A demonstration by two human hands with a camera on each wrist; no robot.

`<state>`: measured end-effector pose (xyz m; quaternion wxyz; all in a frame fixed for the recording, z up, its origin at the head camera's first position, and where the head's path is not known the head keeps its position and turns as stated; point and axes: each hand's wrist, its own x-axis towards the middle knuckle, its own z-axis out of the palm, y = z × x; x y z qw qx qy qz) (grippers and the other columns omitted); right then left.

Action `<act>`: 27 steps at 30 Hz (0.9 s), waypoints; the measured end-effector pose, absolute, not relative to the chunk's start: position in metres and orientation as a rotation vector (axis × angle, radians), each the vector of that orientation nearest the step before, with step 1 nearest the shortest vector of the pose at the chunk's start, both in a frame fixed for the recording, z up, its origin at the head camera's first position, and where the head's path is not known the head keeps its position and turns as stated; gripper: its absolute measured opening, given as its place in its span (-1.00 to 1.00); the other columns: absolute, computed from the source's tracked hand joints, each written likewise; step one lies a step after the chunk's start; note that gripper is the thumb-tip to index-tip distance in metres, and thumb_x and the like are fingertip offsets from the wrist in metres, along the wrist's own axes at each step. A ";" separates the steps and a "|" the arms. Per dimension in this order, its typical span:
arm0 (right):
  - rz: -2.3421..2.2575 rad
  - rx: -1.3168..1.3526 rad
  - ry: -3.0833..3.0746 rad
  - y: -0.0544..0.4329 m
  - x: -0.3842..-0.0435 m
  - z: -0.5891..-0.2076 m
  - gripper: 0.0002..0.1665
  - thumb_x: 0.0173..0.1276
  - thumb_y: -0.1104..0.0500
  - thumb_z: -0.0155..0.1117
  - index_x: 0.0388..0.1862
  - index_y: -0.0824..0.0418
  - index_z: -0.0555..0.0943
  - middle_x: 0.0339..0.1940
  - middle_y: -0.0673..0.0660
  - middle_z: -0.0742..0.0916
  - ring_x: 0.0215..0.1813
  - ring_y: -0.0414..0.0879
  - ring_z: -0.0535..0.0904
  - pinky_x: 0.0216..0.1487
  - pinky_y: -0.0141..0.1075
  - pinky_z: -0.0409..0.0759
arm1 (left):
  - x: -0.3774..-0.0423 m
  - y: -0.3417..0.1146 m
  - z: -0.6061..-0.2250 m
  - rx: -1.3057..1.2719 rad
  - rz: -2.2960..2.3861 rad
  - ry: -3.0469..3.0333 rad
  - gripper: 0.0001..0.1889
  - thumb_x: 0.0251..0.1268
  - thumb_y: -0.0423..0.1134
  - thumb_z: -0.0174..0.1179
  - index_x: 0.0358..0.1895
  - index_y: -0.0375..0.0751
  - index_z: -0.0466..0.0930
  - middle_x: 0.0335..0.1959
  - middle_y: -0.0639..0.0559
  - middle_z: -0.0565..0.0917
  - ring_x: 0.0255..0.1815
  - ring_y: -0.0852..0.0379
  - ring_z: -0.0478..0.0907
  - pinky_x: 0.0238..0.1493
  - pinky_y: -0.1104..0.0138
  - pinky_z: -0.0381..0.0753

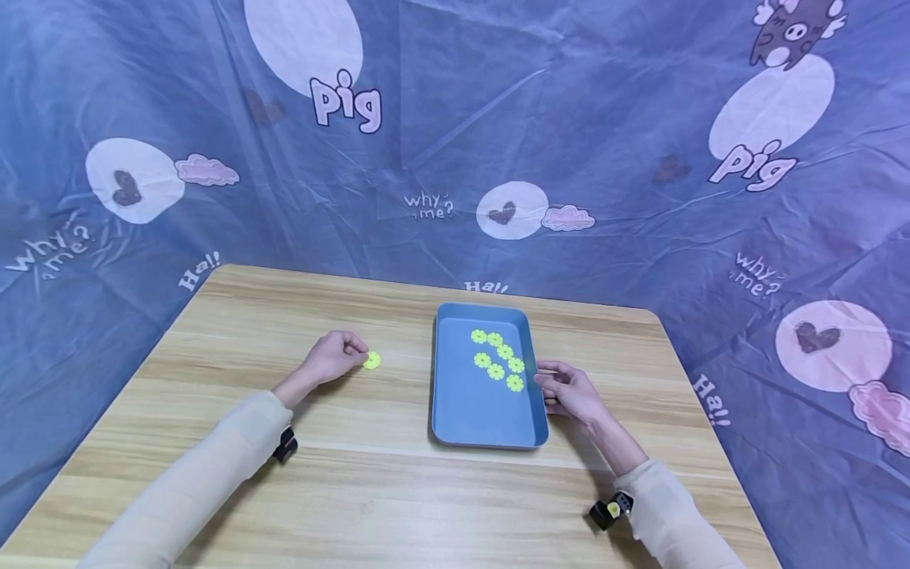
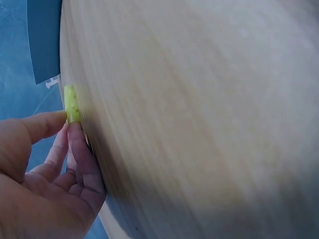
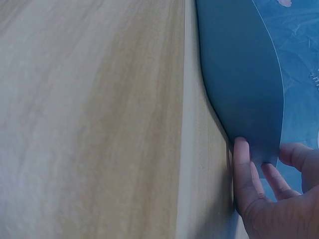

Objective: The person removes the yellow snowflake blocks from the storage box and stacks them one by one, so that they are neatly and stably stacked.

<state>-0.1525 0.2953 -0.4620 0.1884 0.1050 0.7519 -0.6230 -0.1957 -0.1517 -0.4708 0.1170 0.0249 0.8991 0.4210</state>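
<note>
A small yellow notched disc [image 1: 372, 360], flower-like in outline, is at the fingertips of my left hand [image 1: 336, 357], left of the tray. In the left wrist view, the thumb and a finger pinch this disc [image 2: 72, 103] on edge, close to the tabletop. My right hand [image 1: 574, 393] holds the right side of the blue tray [image 1: 469, 419]. The right wrist view has the thumb at the rim and the fingers against the tray's outer wall [image 3: 244, 74]. Several matching yellow discs [image 1: 495, 371] lie flat inside the tray, toward its far right part.
The wooden table [image 1: 320, 490] carries the tray near its middle. Behind and beside it hangs a blue printed cloth [image 1: 455, 158]. Dark wrist cameras [image 1: 607, 514] sit under both pale sleeves [image 1: 206, 466].
</note>
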 end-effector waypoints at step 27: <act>-1.749 0.297 2.132 0.291 -0.155 -0.461 -0.31 0.60 0.14 0.25 0.58 0.33 0.32 -0.05 -0.03 0.74 -0.22 -0.26 0.74 -0.23 -0.33 0.76 | -0.203 -0.104 -0.450 0.455 1.353 2.729 -0.78 0.46 -0.19 0.29 0.00 -0.23 0.72 -0.15 -0.11 0.78 -0.25 0.12 0.64 -0.07 0.29 0.63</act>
